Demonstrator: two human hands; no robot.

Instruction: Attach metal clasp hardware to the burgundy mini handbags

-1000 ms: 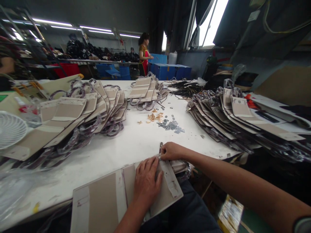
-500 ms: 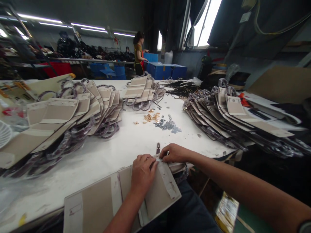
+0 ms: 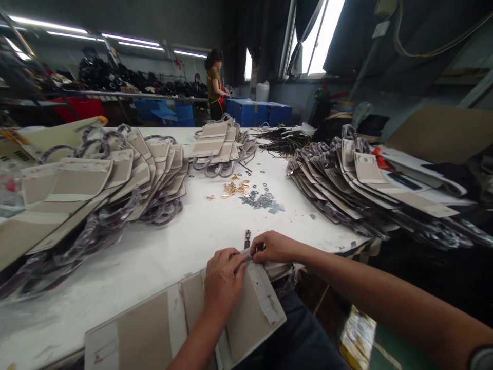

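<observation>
A beige-backed bag panel [image 3: 146,321] lies tilted across the table's front edge and my lap. My left hand [image 3: 224,280] rests over it, fingers closed on its upper edge. At the same edge my right hand [image 3: 271,246] pinches with thumb and forefinger; whatever is between those fingertips is too small to make out. A dark strap tab [image 3: 247,239] with a metal fitting sticks out beyond the edge, just left of my right hand. Plastic-wrapped handle parts show partly under the panel's right side.
Gold-coloured fittings [image 3: 235,188] and flat grey metal plates [image 3: 264,201] lie loose mid-table. Stacks of bag panels stand left [image 3: 82,180], behind [image 3: 210,139] and right [image 3: 370,169]. Dark straps [image 3: 285,136] lie at the back. A person [image 3: 215,87] stands beside blue boxes [image 3: 254,112].
The view has shifted slightly, and the panel shows a little farther left and lower. Both hands stay at its upper edge. The distant person's arm has come down closer to the body.
</observation>
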